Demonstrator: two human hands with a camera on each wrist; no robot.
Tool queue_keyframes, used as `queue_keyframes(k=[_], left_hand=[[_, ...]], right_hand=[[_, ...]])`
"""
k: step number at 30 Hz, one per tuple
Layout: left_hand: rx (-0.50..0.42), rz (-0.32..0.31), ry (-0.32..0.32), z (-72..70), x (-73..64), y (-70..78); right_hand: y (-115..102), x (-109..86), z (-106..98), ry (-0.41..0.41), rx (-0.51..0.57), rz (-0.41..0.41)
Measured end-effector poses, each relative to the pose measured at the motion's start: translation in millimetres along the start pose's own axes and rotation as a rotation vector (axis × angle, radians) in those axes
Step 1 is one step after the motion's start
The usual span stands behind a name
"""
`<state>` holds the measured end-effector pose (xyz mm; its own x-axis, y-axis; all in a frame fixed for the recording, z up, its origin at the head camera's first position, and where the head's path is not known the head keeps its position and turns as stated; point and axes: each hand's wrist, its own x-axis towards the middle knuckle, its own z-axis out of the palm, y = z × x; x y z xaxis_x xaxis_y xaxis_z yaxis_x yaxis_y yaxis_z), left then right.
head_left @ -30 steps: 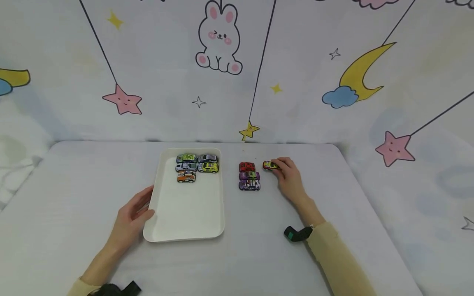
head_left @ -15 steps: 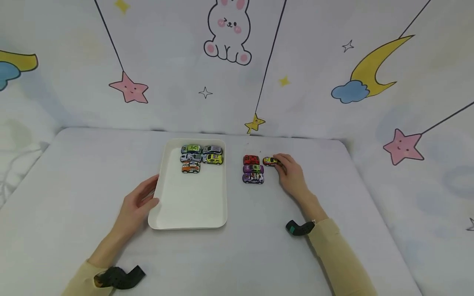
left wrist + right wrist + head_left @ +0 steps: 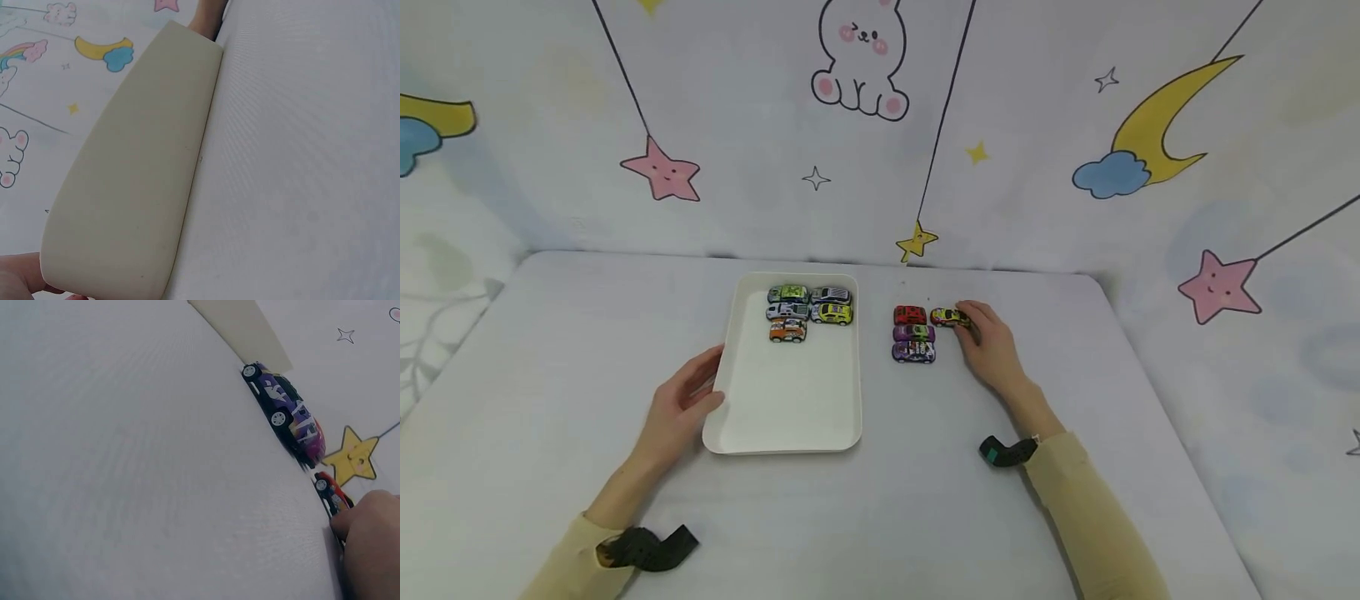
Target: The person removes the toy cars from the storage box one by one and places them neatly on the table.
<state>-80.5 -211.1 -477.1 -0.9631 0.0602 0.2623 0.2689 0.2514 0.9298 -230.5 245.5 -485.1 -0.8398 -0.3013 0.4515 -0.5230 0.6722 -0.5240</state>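
My left hand (image 3: 672,417) grips the left side of a white tray (image 3: 786,392), its thumb over the rim; the left wrist view shows the tray's outer wall (image 3: 131,162) at close range. Several toy cars lie in the far part of the tray, among them an orange one (image 3: 787,331) and a yellow one (image 3: 832,313). Right of the tray, my right hand (image 3: 994,350) pinches a yellow and red toy car (image 3: 946,317) by its right end. Its left end is close beside a red toy car (image 3: 910,315), which heads a column with two purple ones (image 3: 913,332).
The nearest purple car (image 3: 287,415) shows large in the right wrist view, with the tray's wall (image 3: 240,325) behind it. A white-covered table (image 3: 880,517) meets a printed backdrop (image 3: 760,200) at its far edge. Black wrist cameras (image 3: 1007,452) sit at both sleeves.
My right hand has slid the yellow and red car left, narrowing its gap to the red one. The left hand keeps its hold on the tray. The head view has tilted down slightly.
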Motion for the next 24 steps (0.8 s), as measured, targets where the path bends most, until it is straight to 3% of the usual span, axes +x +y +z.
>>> queue_keyframes(k=[5,15,24], left_hand=[[0.004,0.02,0.008,0.8,3.2,0.5],[0.031,0.005,0.006,-0.7,-7.5,2.7],[0.001,0.046,0.012,-0.5,-3.5,1.4]], right_hand=[[1,3.5,-1,-0.004,-0.012,0.009],[-4,-2.2,0,0.008,-0.022,-0.002],[-4,-1.6,-1,0.004,-0.023,0.007]])
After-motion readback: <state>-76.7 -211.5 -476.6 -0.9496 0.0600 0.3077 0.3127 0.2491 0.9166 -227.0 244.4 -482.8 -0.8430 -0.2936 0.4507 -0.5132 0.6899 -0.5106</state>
